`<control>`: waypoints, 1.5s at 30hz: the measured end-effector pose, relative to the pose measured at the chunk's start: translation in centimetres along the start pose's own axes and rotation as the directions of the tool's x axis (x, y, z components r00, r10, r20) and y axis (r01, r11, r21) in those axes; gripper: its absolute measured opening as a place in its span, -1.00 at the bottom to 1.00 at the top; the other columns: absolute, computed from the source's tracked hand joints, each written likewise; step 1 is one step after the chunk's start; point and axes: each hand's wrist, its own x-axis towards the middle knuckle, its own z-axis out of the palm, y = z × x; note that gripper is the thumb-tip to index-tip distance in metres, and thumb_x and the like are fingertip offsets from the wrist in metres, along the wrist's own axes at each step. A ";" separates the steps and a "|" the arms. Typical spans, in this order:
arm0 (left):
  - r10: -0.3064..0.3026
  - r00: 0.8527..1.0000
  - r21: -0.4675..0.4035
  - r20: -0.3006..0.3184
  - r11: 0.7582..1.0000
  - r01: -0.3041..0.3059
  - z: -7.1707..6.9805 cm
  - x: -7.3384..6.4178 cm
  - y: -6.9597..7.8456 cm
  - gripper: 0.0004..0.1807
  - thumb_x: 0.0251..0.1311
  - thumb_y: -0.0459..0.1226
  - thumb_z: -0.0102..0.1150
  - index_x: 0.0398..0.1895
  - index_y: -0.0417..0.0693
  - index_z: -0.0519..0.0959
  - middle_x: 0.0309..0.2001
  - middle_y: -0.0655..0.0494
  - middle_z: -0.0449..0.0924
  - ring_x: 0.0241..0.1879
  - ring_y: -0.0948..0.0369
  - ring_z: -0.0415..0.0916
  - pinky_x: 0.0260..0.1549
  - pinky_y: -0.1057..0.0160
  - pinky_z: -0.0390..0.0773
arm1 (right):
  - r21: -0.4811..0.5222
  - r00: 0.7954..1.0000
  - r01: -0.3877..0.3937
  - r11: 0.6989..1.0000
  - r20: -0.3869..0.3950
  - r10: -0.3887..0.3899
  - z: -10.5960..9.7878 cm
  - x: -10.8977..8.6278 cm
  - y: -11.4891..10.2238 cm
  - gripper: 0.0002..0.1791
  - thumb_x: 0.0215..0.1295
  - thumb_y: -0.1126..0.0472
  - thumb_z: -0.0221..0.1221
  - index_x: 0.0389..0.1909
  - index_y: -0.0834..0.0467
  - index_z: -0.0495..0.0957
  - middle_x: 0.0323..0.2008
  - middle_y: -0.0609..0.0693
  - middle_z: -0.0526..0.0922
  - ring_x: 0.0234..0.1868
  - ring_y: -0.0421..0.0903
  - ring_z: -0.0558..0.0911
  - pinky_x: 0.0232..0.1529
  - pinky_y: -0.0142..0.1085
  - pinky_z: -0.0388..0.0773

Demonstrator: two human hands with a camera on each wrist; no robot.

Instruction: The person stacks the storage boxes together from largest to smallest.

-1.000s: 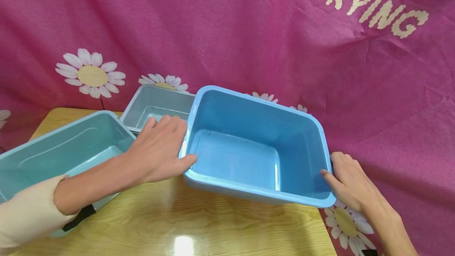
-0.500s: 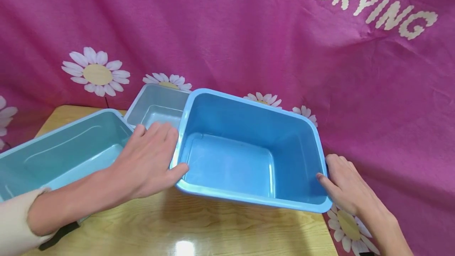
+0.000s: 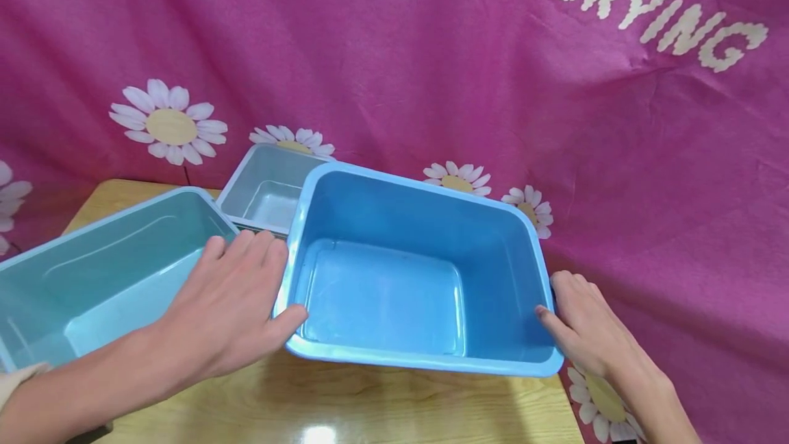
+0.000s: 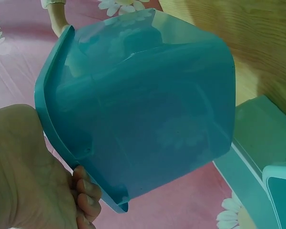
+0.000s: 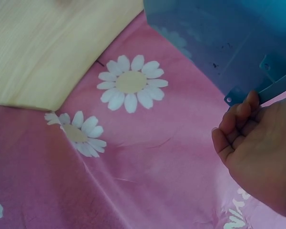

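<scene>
Shifted left, the blue rectangular plastic tub point(image 3: 382, 300) tilts above the pale wooden worktop point(image 3: 394, 403), left hand point(image 3: 234, 300) and right hand point(image 3: 588, 327) gripping its rim with their fingers.

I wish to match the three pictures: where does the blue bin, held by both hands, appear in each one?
Head: the blue bin is just below the centre.
Left wrist: the blue bin fills the middle, seen from outside.
Right wrist: part of the blue bin shows in the upper right corner.
Shared landmark: wooden table, at bottom, upper right and upper left, in that order.
</scene>
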 end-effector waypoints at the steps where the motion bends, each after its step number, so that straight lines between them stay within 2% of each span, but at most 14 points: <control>1: -0.003 1.000 -0.001 -0.003 1.000 0.003 0.0 -0.1 0.0 -0.61 -0.02 -0.01 0.19 -0.49 -0.03 0.23 -0.53 0.12 0.13 -0.48 0.15 0.16 -0.39 0.14 0.12 | 0.002 1.000 -0.002 1.000 0.004 0.002 0.0 0.0 -0.1 -0.84 0.19 0.22 0.17 -0.38 0.07 0.34 -0.53 -0.20 0.26 -0.45 -0.21 0.28 -0.35 -0.20 0.23; 11: -0.028 1.000 0.011 0.005 1.000 0.028 0.0 -1.5 -0.9 -0.60 -0.04 -0.03 0.23 -0.48 -0.04 0.24 -0.53 0.13 0.13 -0.48 0.16 0.15 -0.38 0.13 0.12 | 0.002 1.000 0.025 1.000 -0.001 -0.025 0.4 0.1 -1.6 -0.84 0.21 0.22 0.15 -0.38 0.07 0.33 -0.52 -0.22 0.24 -0.45 -0.23 0.26 -0.33 -0.20 0.23; 19: -0.010 0.997 0.012 -0.081 1.000 0.011 0.4 -2.5 -1.4 -0.63 -0.11 -0.07 0.17 -0.54 0.00 0.17 -0.56 0.16 0.07 -0.54 0.19 0.06 -0.42 0.16 0.05 | -0.006 0.999 0.015 1.000 0.032 -0.014 0.6 0.3 -2.2 -0.84 0.23 0.20 0.16 -0.34 0.07 0.33 -0.50 -0.21 0.24 -0.42 -0.22 0.27 -0.31 -0.20 0.23; 22: -0.012 0.996 0.011 -0.091 1.000 0.013 0.6 -2.8 -1.5 -0.63 -0.11 -0.07 0.16 -0.53 0.00 0.18 -0.56 0.16 0.07 -0.53 0.19 0.06 -0.42 0.17 0.05 | -0.003 0.999 0.008 1.000 0.046 -0.008 0.8 0.4 -2.4 -0.83 0.24 0.19 0.16 -0.32 0.07 0.33 -0.50 -0.21 0.23 -0.41 -0.22 0.26 -0.31 -0.20 0.23; 30: -0.067 0.998 0.026 0.017 0.997 0.067 0.8 -3.5 -2.2 -0.59 -0.10 -0.01 0.27 -0.44 -0.04 0.29 -0.52 0.15 0.16 -0.48 0.18 0.17 -0.41 0.13 0.14 | -0.016 0.997 0.035 0.999 0.071 -0.033 1.8 0.7 -2.9 -0.82 0.24 0.17 0.15 -0.33 0.07 0.31 -0.50 -0.22 0.21 -0.42 -0.23 0.23 -0.32 -0.23 0.23; 34: -0.074 0.997 0.031 0.036 0.997 0.073 1.0 -3.7 -2.4 -0.57 -0.10 0.01 0.29 -0.41 -0.05 0.32 -0.51 0.15 0.18 -0.46 0.18 0.20 -0.42 0.13 0.16 | -0.015 0.996 0.014 1.000 0.085 -0.013 2.2 0.6 -3.1 -0.82 0.24 0.14 0.15 -0.31 0.07 0.34 -0.49 -0.22 0.23 -0.42 -0.23 0.25 -0.33 -0.23 0.25; 40: -0.107 0.988 0.049 0.109 0.994 0.102 1.5 -3.9 -2.5 -0.45 -0.14 0.09 0.38 -0.28 -0.09 0.39 -0.48 0.13 0.24 -0.43 0.17 0.23 -0.44 0.12 0.23 | -0.014 0.996 0.022 1.000 0.084 -0.021 2.6 0.6 -3.1 -0.82 0.23 0.14 0.15 -0.29 0.08 0.33 -0.49 -0.22 0.22 -0.41 -0.23 0.24 -0.31 -0.22 0.25; 45: -0.104 0.989 0.039 0.108 0.994 0.101 1.9 -4.3 -2.7 -0.44 -0.13 0.09 0.38 -0.25 -0.10 0.40 -0.46 0.13 0.25 -0.41 0.17 0.24 -0.43 0.12 0.23 | -0.011 0.996 0.035 0.999 0.083 -0.034 3.2 0.5 -3.3 -0.81 0.25 0.13 0.15 -0.25 0.09 0.34 -0.48 -0.22 0.22 -0.37 -0.23 0.24 -0.27 -0.21 0.25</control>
